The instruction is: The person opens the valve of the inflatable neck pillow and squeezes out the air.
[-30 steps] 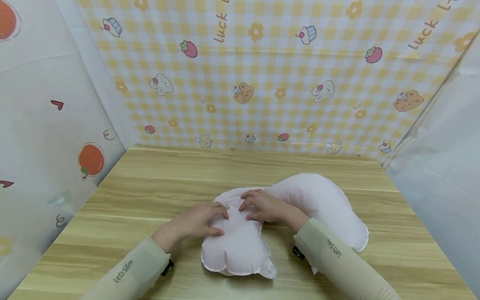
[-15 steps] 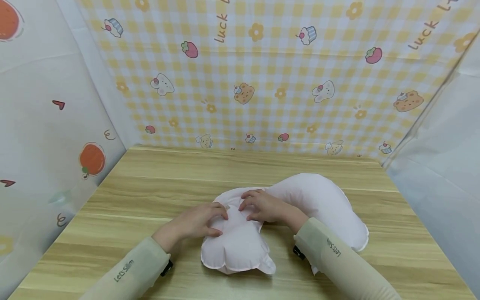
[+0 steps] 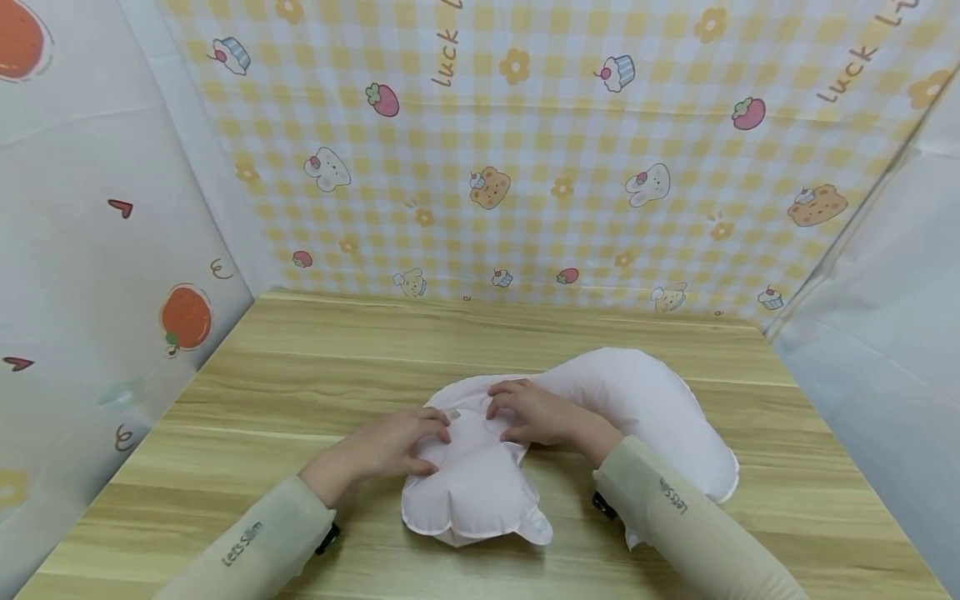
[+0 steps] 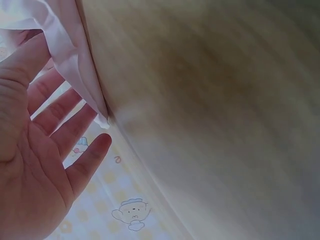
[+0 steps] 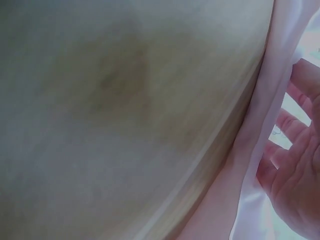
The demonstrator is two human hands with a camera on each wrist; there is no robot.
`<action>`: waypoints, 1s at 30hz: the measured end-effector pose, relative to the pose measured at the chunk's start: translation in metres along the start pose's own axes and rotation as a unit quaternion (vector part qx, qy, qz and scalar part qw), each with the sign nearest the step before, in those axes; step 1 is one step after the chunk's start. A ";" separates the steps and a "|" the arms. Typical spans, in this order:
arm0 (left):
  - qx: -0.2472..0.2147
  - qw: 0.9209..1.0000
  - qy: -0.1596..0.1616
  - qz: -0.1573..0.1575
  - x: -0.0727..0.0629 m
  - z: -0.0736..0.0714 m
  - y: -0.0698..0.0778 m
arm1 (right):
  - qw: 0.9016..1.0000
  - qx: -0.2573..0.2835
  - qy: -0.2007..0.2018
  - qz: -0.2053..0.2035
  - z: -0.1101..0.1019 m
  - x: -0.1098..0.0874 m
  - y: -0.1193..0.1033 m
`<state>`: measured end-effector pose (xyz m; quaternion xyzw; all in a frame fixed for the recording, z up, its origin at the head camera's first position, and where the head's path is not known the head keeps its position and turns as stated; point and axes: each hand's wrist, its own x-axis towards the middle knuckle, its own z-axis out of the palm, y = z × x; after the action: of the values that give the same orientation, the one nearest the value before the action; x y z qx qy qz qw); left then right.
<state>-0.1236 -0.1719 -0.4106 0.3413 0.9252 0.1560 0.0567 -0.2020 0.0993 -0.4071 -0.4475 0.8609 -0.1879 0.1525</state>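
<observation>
A pale pink, curved pillow (image 3: 630, 392) lies on the wooden table, its left end puffed and creased toward the front. At that end's left side, my left hand (image 3: 386, 450) rests with spread, relaxed fingers on the fabric. The left wrist view shows those fingers (image 4: 70, 135) nearly straight, reaching under the pink cloth (image 4: 75, 55). My right hand (image 3: 543, 415) lies on top near the pillow's bend, fingers loosely bent and fingertips touching the cloth. In the right wrist view its fingers (image 5: 292, 122) meet the pink fabric (image 5: 250, 130). A small tab (image 3: 536, 528) sticks out at the front corner.
The wood-grain table (image 3: 315, 350) runs back to a yellow checked cloth wall (image 3: 480, 125). White fabric walls stand at the left (image 3: 90, 275) and right (image 3: 885, 300). The right sleeve (image 3: 667, 492) passes over the pillow's right part.
Both hands have eased slightly apart, the left one leftward and the right one rightward. A small pointed fold of cloth shows below my right hand. The pillow stays nearly in place.
</observation>
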 end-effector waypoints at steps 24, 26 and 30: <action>0.009 1.000 0.017 0.015 -0.017 -0.014 0.002 | 0.990 -0.093 0.102 -0.035 -0.009 -0.024 0.002; 0.007 0.999 0.033 0.028 -0.019 -0.018 0.007 | 0.989 -0.077 0.115 -0.043 -0.012 -0.029 -0.004; -0.018 0.996 0.055 0.060 -0.021 -0.025 0.020 | 0.992 -0.013 0.117 -0.052 -0.014 -0.041 -0.015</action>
<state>-0.1005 -0.1775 -0.3806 0.3864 0.9016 0.1943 0.0018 -0.1744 0.1279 -0.3836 -0.4688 0.8505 -0.2357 0.0349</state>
